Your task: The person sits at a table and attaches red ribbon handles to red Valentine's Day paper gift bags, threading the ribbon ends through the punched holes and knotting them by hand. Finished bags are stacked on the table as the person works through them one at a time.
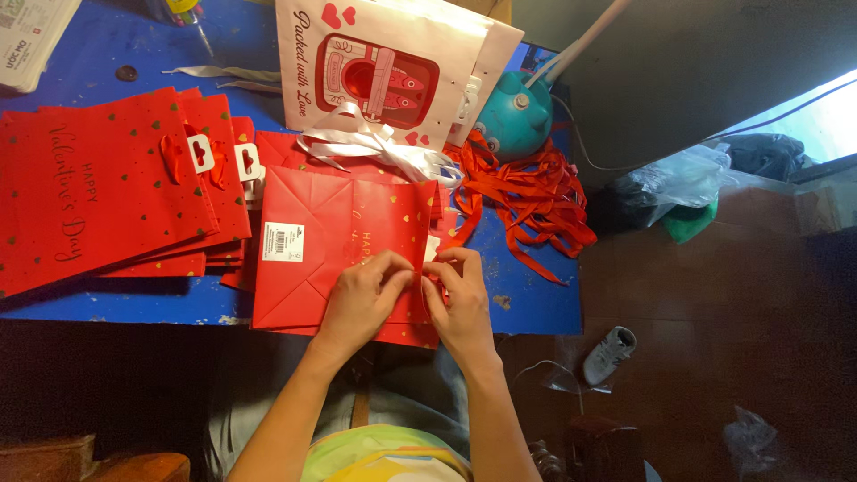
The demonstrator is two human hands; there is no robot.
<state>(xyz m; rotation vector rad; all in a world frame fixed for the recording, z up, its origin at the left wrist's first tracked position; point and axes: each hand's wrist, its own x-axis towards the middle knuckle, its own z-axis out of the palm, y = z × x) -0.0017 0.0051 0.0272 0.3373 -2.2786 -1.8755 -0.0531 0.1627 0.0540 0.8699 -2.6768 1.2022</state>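
The left hand point(361, 299) and the right hand point(457, 303) both rest on a flattened red paper bag point(308, 259) that lies at the near edge of the blue table point(527, 299), its folded base with a white barcode sticker point(284, 242) facing up. The fingers point(393, 268) of the left hand are curled and pressed down on the right portion of the bag, next to its right edge. The fingers point(446, 265) of the right hand are closed in a pinch at that same edge, gripping a small red part there; whether this is the bag's edge or a ribbon end cannot be told. The two hands sit just beside each other, fingertips nearly touching. To the left of the bag, a fanned stack of red bags point(107, 187) with gold hearts lies flat, with white plastic tabs and red ribbon handles at its right edge. Behind the bag lies a bundle of white ribbon point(375, 147), and behind that a white gift bag point(384, 67) with a red printed picture. To the right of the white ribbon, a loose heap of red ribbons point(527, 196) spreads over the table's right end, beside a teal lamp base point(513, 116). A grey shoe point(610, 353) lies on the floor point(714, 357) to the right of the table.
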